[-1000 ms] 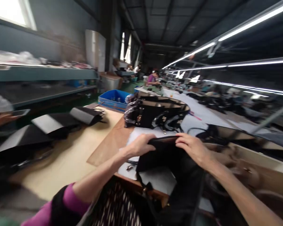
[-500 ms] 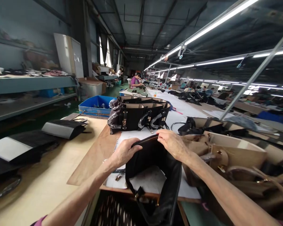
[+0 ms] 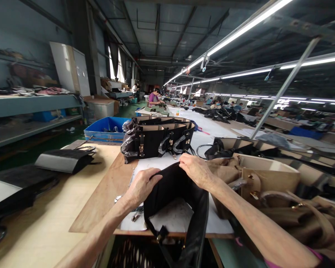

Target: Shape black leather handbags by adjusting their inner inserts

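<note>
A black handbag body point(image 3: 174, 186) stands at the near table edge, its opening facing me and white paper visible through it. My left hand point(image 3: 143, 186) pinches the left part of its far top rim between thumb and fingers. Farther right along the same rim, my right hand point(image 3: 195, 169) grips the edge, fingertips curled over it. A strap with small gold-coloured metal fittings point(image 3: 159, 237) hangs at the bag's near side, below the table edge. What lies under my fingertips is hidden.
Finished-looking black handbags point(image 3: 153, 139) with plastic-wrapped handles stand just beyond. Tan bags point(image 3: 268, 167) crowd the right side. A blue bin point(image 3: 106, 128) sits back left, and black bag pieces point(image 3: 64, 160) lie on the left table. A co-worker point(image 3: 155, 97) stands farther back.
The whole view has shifted, so the surroundings appear farther left. Both hands keep hold of the bag's rim, and the rim is turned slightly, showing less of its brown inner edge.
</note>
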The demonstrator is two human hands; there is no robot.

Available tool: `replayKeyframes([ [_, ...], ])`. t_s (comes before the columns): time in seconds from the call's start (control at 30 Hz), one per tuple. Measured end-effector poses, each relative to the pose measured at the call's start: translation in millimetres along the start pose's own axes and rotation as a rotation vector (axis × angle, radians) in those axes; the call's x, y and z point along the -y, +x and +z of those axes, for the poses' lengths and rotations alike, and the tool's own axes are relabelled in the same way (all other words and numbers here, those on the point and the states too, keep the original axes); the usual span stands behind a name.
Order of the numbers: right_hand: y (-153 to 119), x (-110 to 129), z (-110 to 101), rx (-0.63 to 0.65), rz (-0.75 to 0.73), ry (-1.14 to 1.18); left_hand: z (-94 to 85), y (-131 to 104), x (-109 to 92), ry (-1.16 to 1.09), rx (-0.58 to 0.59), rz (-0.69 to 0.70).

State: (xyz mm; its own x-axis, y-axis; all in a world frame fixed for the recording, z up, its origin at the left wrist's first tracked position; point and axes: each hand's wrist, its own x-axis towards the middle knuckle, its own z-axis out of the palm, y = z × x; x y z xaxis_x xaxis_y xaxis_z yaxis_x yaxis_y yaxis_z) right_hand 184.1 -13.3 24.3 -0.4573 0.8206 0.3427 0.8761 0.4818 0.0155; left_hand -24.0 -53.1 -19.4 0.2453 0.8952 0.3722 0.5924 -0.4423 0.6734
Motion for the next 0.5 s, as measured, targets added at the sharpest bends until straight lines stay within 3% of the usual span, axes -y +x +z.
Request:
replayKeyframes([
  [0.5, 3.1, 5.0, -0.9, 0.022, 0.042, -0.084, 2.9, -1.6, -6.6, -0.135, -0.034, -0.108],
])
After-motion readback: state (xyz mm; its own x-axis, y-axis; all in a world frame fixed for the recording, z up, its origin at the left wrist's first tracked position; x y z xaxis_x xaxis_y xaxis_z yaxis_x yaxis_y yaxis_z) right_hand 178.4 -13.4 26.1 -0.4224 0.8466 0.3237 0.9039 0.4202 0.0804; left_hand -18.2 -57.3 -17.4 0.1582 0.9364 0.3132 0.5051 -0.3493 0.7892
